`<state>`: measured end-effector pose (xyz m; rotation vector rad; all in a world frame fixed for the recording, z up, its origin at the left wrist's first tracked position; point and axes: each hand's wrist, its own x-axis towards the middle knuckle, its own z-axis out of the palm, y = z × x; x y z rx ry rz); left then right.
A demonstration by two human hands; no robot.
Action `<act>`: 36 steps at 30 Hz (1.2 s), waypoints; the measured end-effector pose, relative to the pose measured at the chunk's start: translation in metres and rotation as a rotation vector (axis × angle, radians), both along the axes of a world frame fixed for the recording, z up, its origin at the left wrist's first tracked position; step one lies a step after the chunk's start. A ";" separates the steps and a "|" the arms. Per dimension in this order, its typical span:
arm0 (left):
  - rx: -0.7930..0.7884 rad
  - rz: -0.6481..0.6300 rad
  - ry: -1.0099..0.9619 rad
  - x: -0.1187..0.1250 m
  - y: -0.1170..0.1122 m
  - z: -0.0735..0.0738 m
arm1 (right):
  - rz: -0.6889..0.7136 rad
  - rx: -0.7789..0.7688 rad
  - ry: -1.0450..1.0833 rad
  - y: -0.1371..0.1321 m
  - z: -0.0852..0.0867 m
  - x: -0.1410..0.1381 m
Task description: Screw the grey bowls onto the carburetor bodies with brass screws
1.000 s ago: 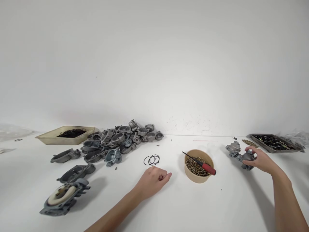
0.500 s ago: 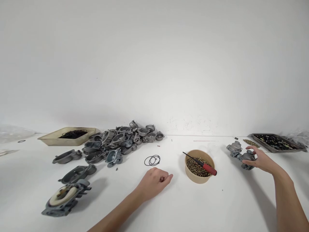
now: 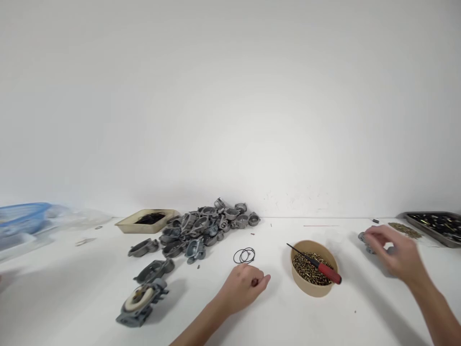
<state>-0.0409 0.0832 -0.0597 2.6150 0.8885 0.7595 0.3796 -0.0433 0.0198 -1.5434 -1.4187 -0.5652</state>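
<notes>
My left hand is curled into a loose fist just above the white table, near several thin black O-rings. Whatever its fingers may hold is hidden. At the right, my right hand is closed over a grey metal carburetor, covering most of it. Between the hands stands a round tan tub filled with small brass-coloured screws. A screwdriver with a red and black handle lies across the tub.
Grey metal bowls are heaped at centre-left. In front sits a carburetor body with a cream float. A cream tray holds black rings. A dark metal tray of small parts and a blue basket stand at opposite sides.
The view has swung left, bringing the blue basket in. My right hand has come down over the carburetor, its fingers closer together. My left hand keeps its fist.
</notes>
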 end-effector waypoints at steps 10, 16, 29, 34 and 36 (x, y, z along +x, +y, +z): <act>0.321 0.508 -0.258 -0.099 -0.020 0.075 | 0.517 -0.401 -0.196 0.038 -0.061 -0.118; 0.357 1.125 -0.119 -0.189 -0.048 0.023 | 0.554 -0.401 -0.145 0.043 -0.059 -0.106; 0.242 1.153 -0.147 -0.183 -0.058 -0.013 | 0.472 -0.469 -0.118 0.039 -0.048 -0.106; 0.309 1.061 -0.150 -0.179 -0.062 -0.019 | 0.452 -0.472 -0.074 0.042 -0.057 -0.104; 0.314 1.035 -0.159 -0.180 -0.060 -0.023 | 0.450 -0.478 -0.054 0.043 -0.060 -0.102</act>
